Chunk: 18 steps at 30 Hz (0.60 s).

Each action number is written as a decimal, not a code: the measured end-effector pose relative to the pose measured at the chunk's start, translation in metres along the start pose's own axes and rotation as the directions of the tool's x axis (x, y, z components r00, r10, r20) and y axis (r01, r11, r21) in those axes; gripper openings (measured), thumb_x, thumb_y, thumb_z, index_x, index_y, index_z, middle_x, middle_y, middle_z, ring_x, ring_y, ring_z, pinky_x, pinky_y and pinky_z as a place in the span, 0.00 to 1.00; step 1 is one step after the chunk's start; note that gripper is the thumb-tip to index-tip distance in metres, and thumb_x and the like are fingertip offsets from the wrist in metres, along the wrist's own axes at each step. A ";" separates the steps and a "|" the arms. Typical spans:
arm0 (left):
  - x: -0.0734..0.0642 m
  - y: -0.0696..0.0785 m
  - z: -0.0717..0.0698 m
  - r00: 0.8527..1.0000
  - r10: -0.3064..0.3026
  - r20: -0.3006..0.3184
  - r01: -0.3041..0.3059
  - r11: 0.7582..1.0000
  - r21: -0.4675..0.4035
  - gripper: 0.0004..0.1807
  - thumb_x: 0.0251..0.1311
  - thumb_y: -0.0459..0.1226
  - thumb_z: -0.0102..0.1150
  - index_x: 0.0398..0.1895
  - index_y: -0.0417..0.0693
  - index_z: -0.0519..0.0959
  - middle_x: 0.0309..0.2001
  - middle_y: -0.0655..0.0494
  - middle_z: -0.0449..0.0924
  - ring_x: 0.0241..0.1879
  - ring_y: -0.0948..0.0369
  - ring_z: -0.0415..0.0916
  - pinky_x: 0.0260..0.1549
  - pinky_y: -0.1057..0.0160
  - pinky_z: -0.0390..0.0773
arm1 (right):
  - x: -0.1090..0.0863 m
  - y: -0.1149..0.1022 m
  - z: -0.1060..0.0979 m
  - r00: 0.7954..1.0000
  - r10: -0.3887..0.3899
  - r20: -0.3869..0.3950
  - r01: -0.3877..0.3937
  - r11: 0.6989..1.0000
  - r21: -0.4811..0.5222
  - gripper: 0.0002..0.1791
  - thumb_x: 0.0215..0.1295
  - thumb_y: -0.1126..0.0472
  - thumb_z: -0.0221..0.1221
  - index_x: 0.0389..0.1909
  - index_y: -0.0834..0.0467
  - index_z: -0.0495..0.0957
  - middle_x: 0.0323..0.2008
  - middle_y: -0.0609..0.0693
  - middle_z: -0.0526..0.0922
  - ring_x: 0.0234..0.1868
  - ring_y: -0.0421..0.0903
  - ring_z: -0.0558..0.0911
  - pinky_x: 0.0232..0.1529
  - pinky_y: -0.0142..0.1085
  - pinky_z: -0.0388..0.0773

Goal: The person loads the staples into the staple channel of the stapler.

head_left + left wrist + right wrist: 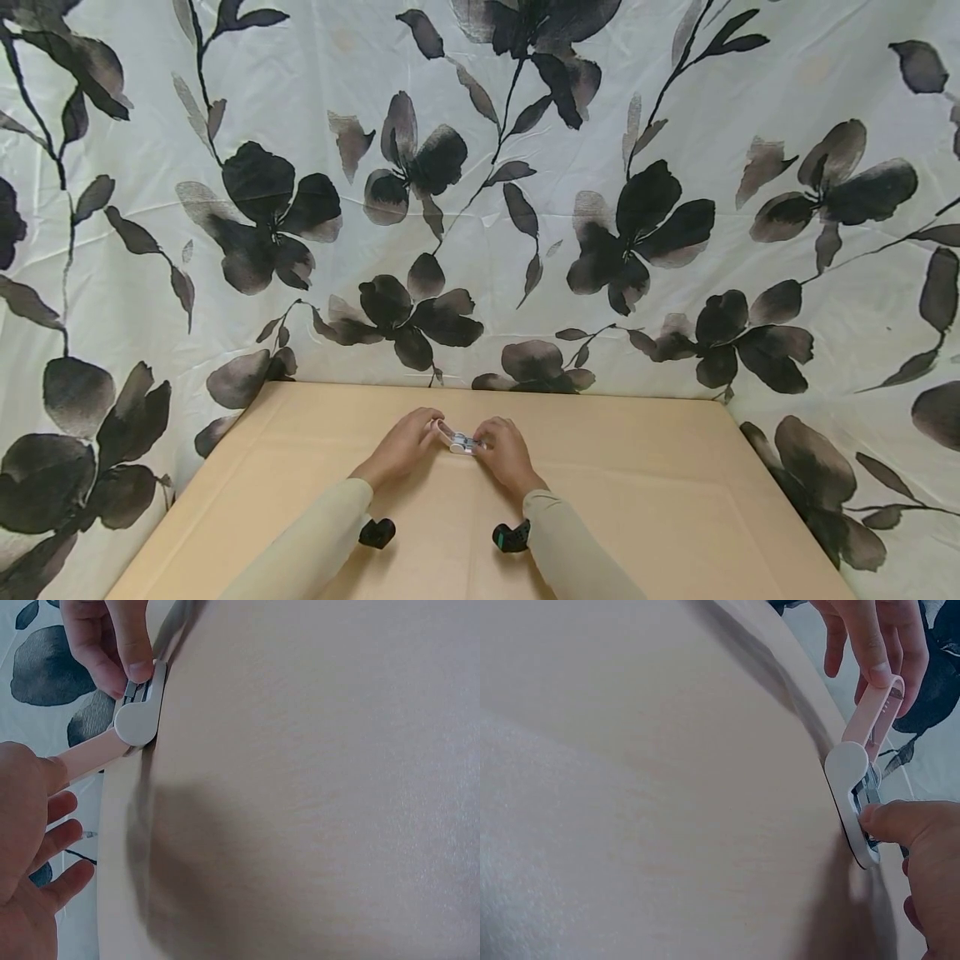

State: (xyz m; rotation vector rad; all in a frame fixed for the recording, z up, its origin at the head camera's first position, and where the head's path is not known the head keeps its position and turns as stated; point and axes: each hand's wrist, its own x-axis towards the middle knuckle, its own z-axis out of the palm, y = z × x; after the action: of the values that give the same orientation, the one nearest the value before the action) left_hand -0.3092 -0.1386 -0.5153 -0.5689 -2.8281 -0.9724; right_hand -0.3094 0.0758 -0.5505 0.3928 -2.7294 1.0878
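Note:
A small stapler point(461, 444) with a pink top arm point(866, 716) and a white base point(845, 769) is held between both hands, low over the table. Its top arm is swung up from the base, and a metal staple channel point(135, 691) shows inside. My left hand point(405, 442) pinches the free end of the pink arm, its other fingers spread in the left wrist view. At the opposite end, my right hand point(506, 450) grips the stapler, with the thumb point(889, 820) on the metal channel between the base's sides.
A tan table point(637, 492) spreads under both forearms. Behind it and along its sides hangs a white cloth point(525, 250) printed with dark flowers. Dark wrist cameras point(377, 533) hang below the light sleeves point(322, 533).

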 end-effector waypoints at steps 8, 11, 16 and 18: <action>-0.001 0.000 0.000 1.000 0.028 -0.004 -0.028 0.999 0.028 0.12 0.74 0.33 0.55 0.56 0.40 0.79 0.54 0.45 0.83 0.61 0.45 0.79 0.66 0.44 0.77 | 0.000 -0.001 -0.002 0.999 -0.031 -0.011 0.031 0.999 -0.043 0.03 0.64 0.61 0.71 0.32 0.56 0.89 0.46 0.46 0.85 0.53 0.48 0.80 0.59 0.48 0.80; 0.000 0.000 0.000 1.000 0.023 0.006 -0.023 0.999 0.024 0.12 0.75 0.34 0.55 0.56 0.40 0.79 0.54 0.45 0.83 0.61 0.45 0.79 0.66 0.44 0.76 | -0.001 -0.001 -0.002 0.999 -0.042 -0.017 0.041 0.998 -0.054 0.03 0.64 0.61 0.71 0.32 0.56 0.89 0.46 0.46 0.85 0.53 0.48 0.80 0.59 0.48 0.80; 0.000 0.000 -0.001 1.000 0.021 0.001 -0.021 1.000 0.021 0.12 0.74 0.33 0.56 0.56 0.40 0.79 0.54 0.45 0.83 0.61 0.45 0.79 0.66 0.44 0.76 | -0.001 -0.001 -0.003 0.999 -0.049 -0.020 0.047 0.997 -0.068 0.03 0.64 0.60 0.71 0.33 0.55 0.89 0.46 0.46 0.86 0.53 0.48 0.80 0.60 0.48 0.80; 0.000 0.000 -0.001 1.000 0.011 0.003 -0.011 1.000 0.018 0.12 0.74 0.33 0.56 0.56 0.41 0.79 0.55 0.45 0.83 0.62 0.46 0.79 0.67 0.44 0.76 | -0.001 -0.001 -0.002 0.999 -0.048 -0.016 0.046 0.996 -0.078 0.03 0.63 0.60 0.71 0.33 0.55 0.89 0.46 0.46 0.85 0.52 0.48 0.80 0.59 0.48 0.80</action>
State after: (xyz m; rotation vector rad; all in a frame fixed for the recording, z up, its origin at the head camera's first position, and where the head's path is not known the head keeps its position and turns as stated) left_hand -0.3090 -0.1389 -0.5147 -0.5833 -2.8298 -0.9445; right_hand -0.3077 0.0770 -0.5487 0.4309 -2.7227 0.9652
